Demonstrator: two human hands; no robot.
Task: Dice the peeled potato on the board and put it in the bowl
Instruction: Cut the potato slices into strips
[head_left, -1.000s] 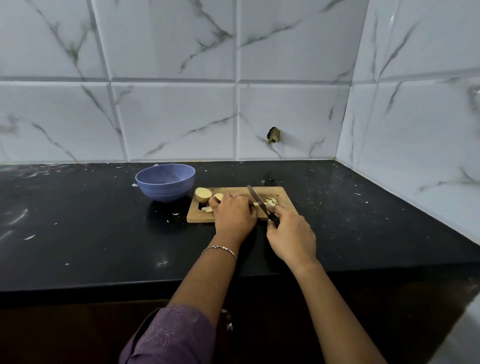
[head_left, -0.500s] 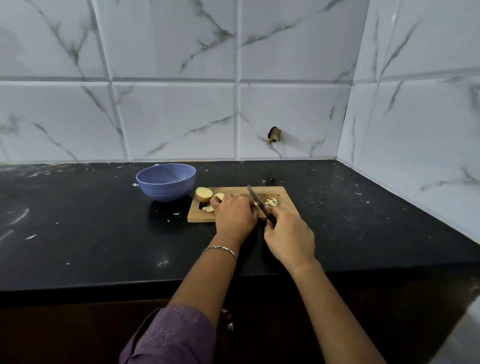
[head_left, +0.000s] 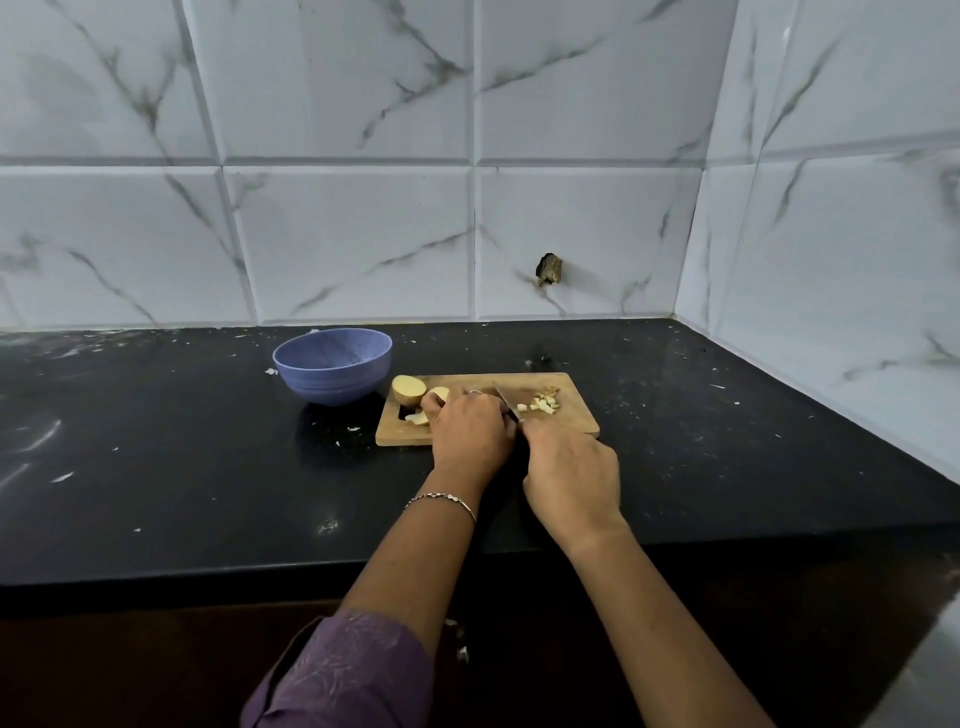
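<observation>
The peeled, pale-yellow potato lies in parts on the rectangular wooden chopping board (head_left: 570, 420). A rounded potato half (head_left: 409, 388) sits at the board's 10 o'clock corner, its pale cut face showing. Just beside it, toward 3 o'clock, a smaller potato piece (head_left: 439, 394) pokes out from under the left hand (head_left: 470, 431), whose curled fingers hold it down on the board. A pale sliver (head_left: 416, 418) lies by the slot at the board's 9 o'clock end. A small heap of diced bits (head_left: 543, 406) lies at the board's 2 o'clock.

Between the heap and the left hand runs the slim metal blade of a knife (head_left: 507, 402), tip pointing to 11 o'clock. The right hand (head_left: 571, 473) is wrapped round the handle, which is mostly hidden, and touches the left hand at the board's 6 o'clock edge.

The round blue-violet bowl (head_left: 332, 364) stands upright off the board's 10 o'clock corner, close to the potato half; no potato shows inside it.

All of it rests on a black speckled stone countertop (head_left: 156, 467) scattered with pale flecks. A thin silver bracelet (head_left: 440, 499) circles the left wrist, and a purple patterned sleeve (head_left: 343, 670) covers that arm at 6 o'clock. Behind, at 12 o'clock, rises a white marbled tile wall (head_left: 353, 234) with a small dark fitting (head_left: 548, 269).
</observation>
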